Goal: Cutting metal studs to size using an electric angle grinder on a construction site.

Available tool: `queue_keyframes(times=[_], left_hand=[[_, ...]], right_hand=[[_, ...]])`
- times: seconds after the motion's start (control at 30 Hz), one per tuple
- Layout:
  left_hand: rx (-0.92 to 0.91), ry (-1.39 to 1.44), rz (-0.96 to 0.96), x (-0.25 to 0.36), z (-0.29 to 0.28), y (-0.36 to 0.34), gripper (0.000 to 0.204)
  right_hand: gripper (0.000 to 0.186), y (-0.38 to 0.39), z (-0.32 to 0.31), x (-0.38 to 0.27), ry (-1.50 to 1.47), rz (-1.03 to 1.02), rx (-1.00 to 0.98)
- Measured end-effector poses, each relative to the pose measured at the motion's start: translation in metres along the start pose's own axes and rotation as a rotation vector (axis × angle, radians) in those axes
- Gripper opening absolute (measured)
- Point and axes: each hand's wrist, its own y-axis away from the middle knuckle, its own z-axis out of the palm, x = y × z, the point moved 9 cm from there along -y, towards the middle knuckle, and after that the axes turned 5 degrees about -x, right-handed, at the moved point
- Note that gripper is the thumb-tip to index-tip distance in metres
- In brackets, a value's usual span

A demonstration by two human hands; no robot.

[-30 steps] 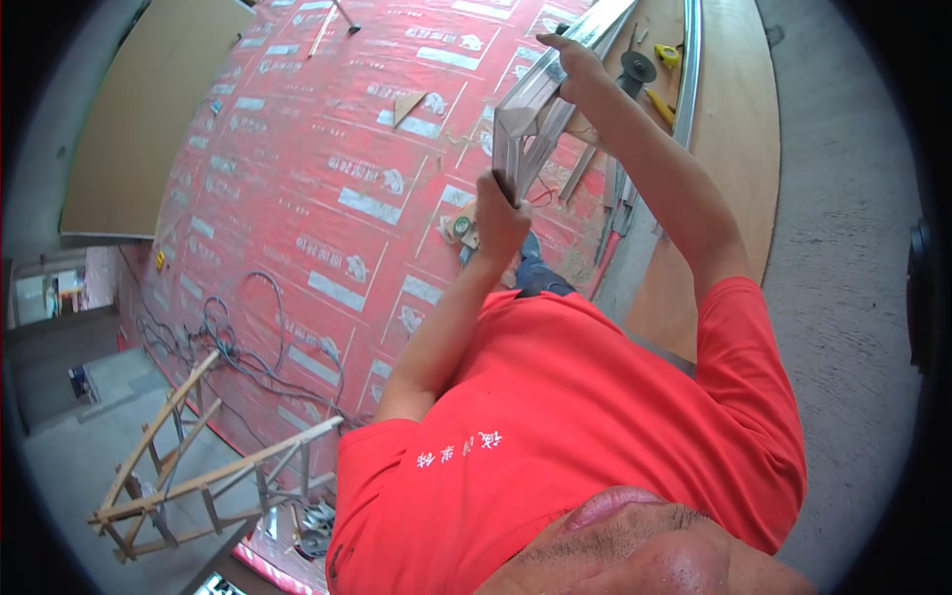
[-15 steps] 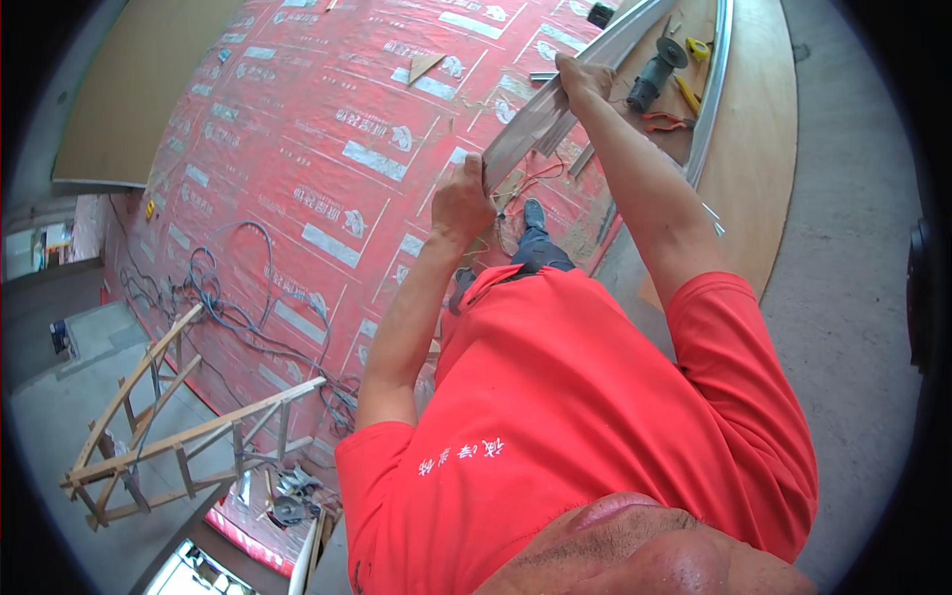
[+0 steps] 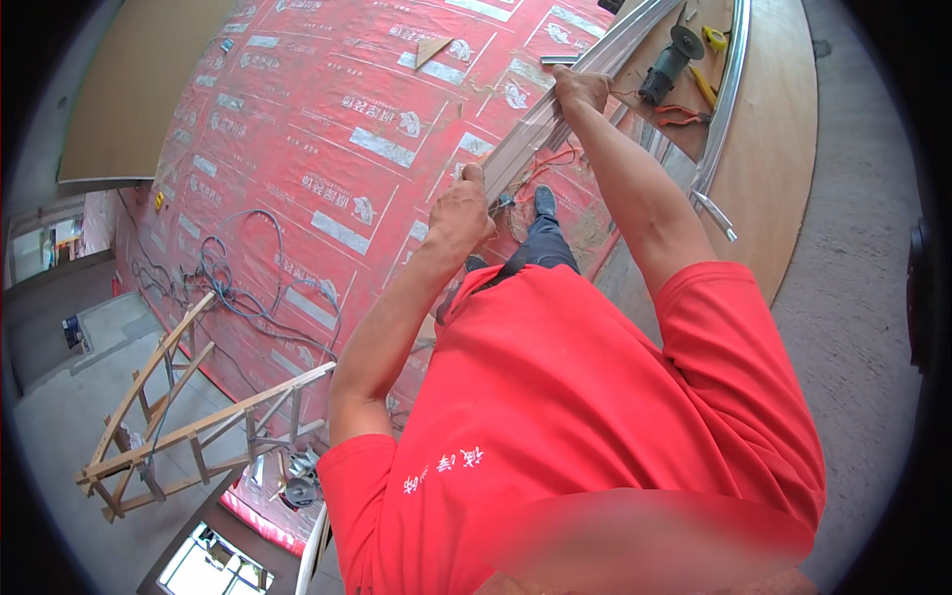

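Note:
A long, pale metal channel strip (image 3: pixel 526 137) slants up to the right across the upper middle, away from me. My left hand (image 3: pixel 462 211) is closed around its near end, thumb on top. Farther along, my right hand (image 3: pixel 583 90) grips the same strip, its fingers bent over the edge. Ridges run along the strip's length; whether it is one piece or several nested together I cannot tell. Just right of my right hand lies an angle grinder (image 3: pixel 666 65) with its disc facing up. Beside it are orange-handled pliers (image 3: pixel 682 116).
A curved wooden board (image 3: pixel 769 164) carries another shiny metal strip (image 3: pixel 729 94), a yellow tape measure (image 3: pixel 714 40) and a yellow-handled tool (image 3: pixel 704 87). Red printed sheeting (image 3: pixel 297 129) covers the floor. Tangled cables (image 3: pixel 223 278) and a wooden frame (image 3: pixel 188 431) are at left.
My left hand has shifted slightly down at the strip's near end, and the strip has tilted so its ridges show more. Both hands keep their hold. The whole view has shifted a little.

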Motion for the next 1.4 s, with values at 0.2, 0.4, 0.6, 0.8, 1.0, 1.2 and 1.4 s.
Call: queue_keyframes(times=[0.2, 0.4, 0.6, 0.8, 1.0, 1.2, 1.4], left_hand=[[0.105, 0.025, 0.135, 0.006, 0.003, -0.006, 0.048], [0.062, 0.031, 0.134, 0.002, -0.059, -0.035, 0.051], [0.137, 0.119, 0.19, 0.055, -0.058, -0.13, 0.05], [0.227, 0.271, 0.221, 0.089, 0.021, -0.214, 0.049], [0.09, 0.307, 0.195, 0.09, 0.076, -0.254, 0.058], [-0.104, 0.4, 0.16, 0.091, 0.093, -0.276, 0.067], [-0.145, 0.366, 0.175, 0.089, 0.004, -0.224, 0.051]], right_hand=[[0.074, 0.009, -0.017, -0.012, 0.011, -0.022, 0.004], [0.061, -0.06, -0.012, -0.01, -0.669, 0.104, -0.539], [0.056, -0.14, -0.047, -0.014, -0.669, 0.05, -0.328], [0.037, -0.16, 0.005, 0.025, -0.57, 0.209, -0.378], [0.055, -0.164, 0.005, 0.066, -0.224, 0.242, -0.569], [0.054, -0.173, -0.001, 0.066, -0.386, 0.209, -0.549], [0.033, -0.201, -0.058, 0.011, -0.69, -0.013, -0.364]])
